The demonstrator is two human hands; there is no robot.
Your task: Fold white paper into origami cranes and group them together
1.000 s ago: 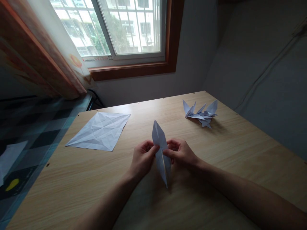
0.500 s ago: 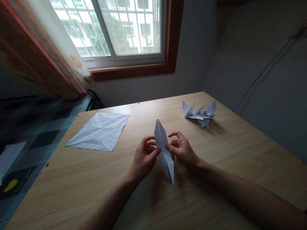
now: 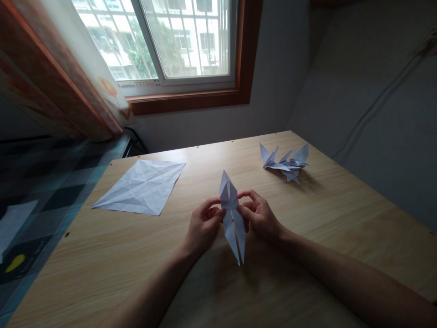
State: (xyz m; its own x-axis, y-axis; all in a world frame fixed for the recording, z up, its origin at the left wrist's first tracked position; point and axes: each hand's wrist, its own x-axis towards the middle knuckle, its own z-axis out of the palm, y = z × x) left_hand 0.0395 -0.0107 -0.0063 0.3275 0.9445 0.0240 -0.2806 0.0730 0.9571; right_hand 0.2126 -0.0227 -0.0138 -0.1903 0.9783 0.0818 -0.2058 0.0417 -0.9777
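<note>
The left hand (image 3: pixel 203 225) and right hand (image 3: pixel 259 216) meet above the middle of the table (image 3: pixel 324 228), each closed in a thumb-and-forefinger pinch on 1 side of the model (image 3: pixel 228 195). It is held upright between them, 1 point up and 2 narrow flaps hanging down with a slit between. Whether their tips touch the table I cannot tell. Gripping at the waist seems meant to keep the layers pressed together while leaving both ends free. A creased sheet (image 3: pixel 141 187) lies open and flat to the left, well apart. A small heap of birds (image 3: pixel 285 163) sits at the far right, probably set there to stay out of the way of the forearms.
</note>
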